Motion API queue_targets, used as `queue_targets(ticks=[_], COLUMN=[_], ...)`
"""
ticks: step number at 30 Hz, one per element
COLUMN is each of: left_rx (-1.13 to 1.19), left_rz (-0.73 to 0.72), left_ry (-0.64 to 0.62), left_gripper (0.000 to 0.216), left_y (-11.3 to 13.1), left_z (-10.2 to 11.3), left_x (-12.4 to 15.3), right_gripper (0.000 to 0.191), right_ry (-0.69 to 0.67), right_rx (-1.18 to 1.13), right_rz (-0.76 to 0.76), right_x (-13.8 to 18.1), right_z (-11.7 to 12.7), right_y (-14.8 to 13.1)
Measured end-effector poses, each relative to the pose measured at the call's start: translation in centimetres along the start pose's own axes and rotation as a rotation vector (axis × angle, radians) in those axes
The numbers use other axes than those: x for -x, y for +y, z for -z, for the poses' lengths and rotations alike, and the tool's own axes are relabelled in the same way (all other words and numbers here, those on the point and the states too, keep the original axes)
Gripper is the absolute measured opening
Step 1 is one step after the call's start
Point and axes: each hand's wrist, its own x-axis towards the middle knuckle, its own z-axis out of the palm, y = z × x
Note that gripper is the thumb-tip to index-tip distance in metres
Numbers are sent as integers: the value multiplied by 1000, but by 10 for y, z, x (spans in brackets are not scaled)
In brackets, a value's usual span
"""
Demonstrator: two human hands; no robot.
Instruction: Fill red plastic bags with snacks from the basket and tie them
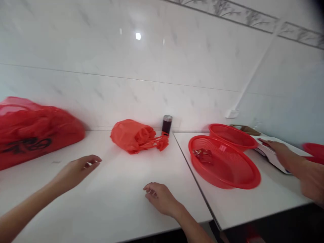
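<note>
Over the left part of the white table, my left hand (80,170) is loosely curled, thumb and fingers apart, holding nothing. My right hand (162,198) hovers near the table's front edge, its fingers slightly bent and apart, with nothing visible in them. Beyond both hands lies a tied orange-red plastic bag (131,135), its knotted handles trailing to the right. To the right of my right hand stands a red plastic basket (243,170) with small red packets (203,156) inside.
A large red plastic bag (50,125) with black print lies at left. A dark tumbler (166,125) stands near the wall. Behind the front basket is another red basket (230,133). At right, a co-worker's hand (277,148) reaches over a white scale-like device (273,164). A seam divides the two tables.
</note>
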Motion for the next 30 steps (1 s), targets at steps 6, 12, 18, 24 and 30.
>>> queue_targets(ticks=[6, 12, 18, 24, 30], left_rx=[84, 120, 363, 669, 1209], left_rz=[-437, -401, -341, -126, 225], left_ry=[55, 391, 219, 127, -460], left_gripper=[33, 32, 29, 33, 60], left_y=[105, 134, 129, 126, 151], left_z=[-106, -175, -233, -224, -196], left_x=[-46, -45, -4, -11, 2], right_gripper=[26, 52, 51, 32, 43], right_ry=[245, 583, 551, 475, 377], right_rx=[24, 88, 149, 125, -9], right_rz=[-92, -128, -108, -84, 4], right_x=[2, -80, -160, -139, -33], right_z=[56, 85, 93, 82, 62], right_y=[43, 70, 82, 90, 52])
